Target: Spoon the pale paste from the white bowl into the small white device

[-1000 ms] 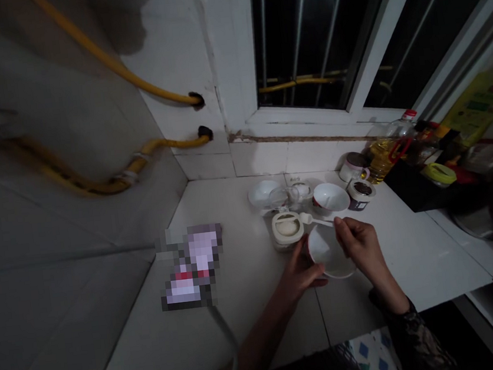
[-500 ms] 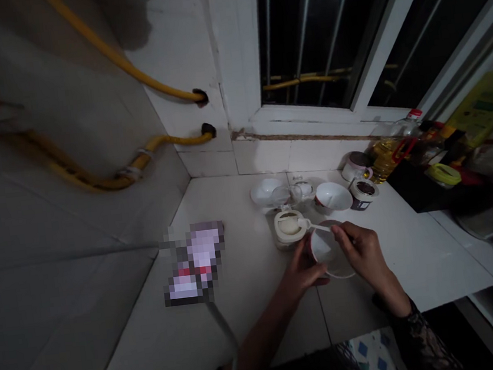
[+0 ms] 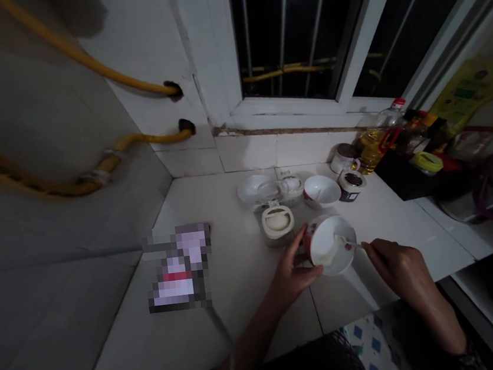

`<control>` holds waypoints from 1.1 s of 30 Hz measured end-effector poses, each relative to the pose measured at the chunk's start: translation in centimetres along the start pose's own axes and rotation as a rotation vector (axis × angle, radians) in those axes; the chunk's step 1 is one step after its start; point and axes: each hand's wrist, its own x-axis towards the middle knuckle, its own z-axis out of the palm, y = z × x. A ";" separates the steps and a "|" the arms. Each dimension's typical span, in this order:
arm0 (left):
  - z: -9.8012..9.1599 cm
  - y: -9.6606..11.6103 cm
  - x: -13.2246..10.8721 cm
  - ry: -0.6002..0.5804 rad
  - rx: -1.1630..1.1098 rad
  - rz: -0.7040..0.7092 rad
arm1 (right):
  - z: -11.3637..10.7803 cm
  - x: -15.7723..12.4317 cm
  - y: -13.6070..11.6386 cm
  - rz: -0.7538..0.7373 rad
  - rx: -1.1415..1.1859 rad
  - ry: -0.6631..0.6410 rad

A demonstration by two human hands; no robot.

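My left hand [image 3: 292,270] grips a white bowl [image 3: 334,231] by its left side, thumb at the near rim, and the bowl is tilted so its inside shows. Some pale white stuff lies inside, low on the left. A white spoon [image 3: 352,244] reaches into the bowl, its handle pinched in my right hand [image 3: 395,263]. Just left of the bowl stands a square jar [image 3: 279,237] with its clear lid [image 3: 273,191] flipped back and white contents showing.
Behind are a second white bowl [image 3: 322,189], another bowl [image 3: 253,189], a dark-lidded jar [image 3: 352,185] and a mug [image 3: 345,158]. An oil bottle [image 3: 373,145] stands farther right. A blurred-out phone-like device [image 3: 180,270] with a cable lies on the left.
My right hand has brought the spoon from above the square jar down into the bowl. White stuff now shows inside the bowl. The camera view has shifted slightly to the right.
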 end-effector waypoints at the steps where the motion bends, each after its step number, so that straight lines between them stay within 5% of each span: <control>1: 0.1 0.2 -0.2 -0.001 0.014 0.009 | 0.1 -0.3 -0.2 -0.021 -0.022 -0.002; 7: 0.4 0.6 -0.5 0.017 0.037 0.055 | 1.4 -1.8 -2.5 0.056 0.239 -0.069; 17: 0.4 0.4 -0.2 0.033 -0.005 0.054 | 3.8 -2.0 -3.9 0.708 0.939 -0.185; 33: -0.2 -1.2 0.5 0.047 -0.138 -0.109 | 3.8 -1.0 -3.6 0.763 1.059 -0.103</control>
